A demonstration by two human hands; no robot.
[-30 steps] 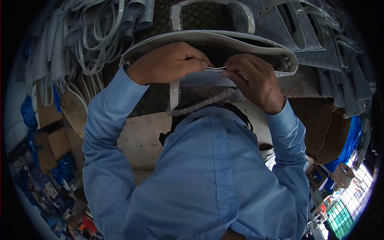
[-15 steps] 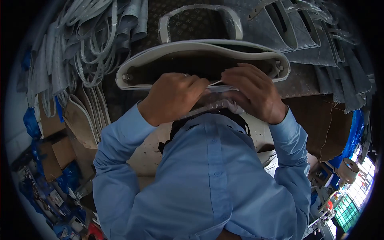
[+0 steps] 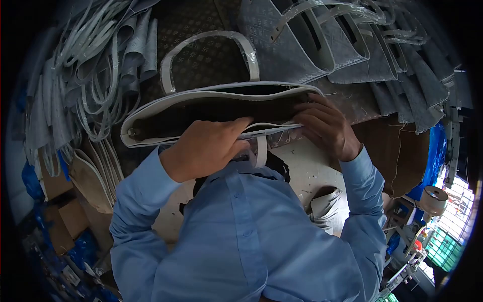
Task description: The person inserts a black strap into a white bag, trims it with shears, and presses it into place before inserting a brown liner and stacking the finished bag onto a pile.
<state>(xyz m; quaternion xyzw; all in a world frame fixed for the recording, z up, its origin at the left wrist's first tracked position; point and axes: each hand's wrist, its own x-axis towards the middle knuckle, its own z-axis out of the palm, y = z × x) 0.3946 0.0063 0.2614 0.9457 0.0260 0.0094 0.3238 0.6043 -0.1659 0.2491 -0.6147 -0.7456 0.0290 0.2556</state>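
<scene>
Head view: looking straight down over a light-blue shirt (image 3: 241, 236) at a cluttered workbench.
Bag: the open tote bag (image 3: 201, 108), white-rimmed with a dark inside, lies mouth-up right in front of the chest, its far handle (image 3: 206, 43) arching above it.
Left hand: the left hand (image 3: 204, 148) sits curled over the near rim, fingers closed on the near handle strap (image 3: 260, 150), which hangs below.
Right hand: the right hand (image 3: 324, 126) clamps the rim at the bag's right end, fingers reaching over it into the mouth.
Surroundings: grey bag panels (image 3: 352, 60) fan out upper right; a tangle of white straps (image 3: 95, 70) piles up at left; a tape roll (image 3: 431, 200) sits far right.
</scene>
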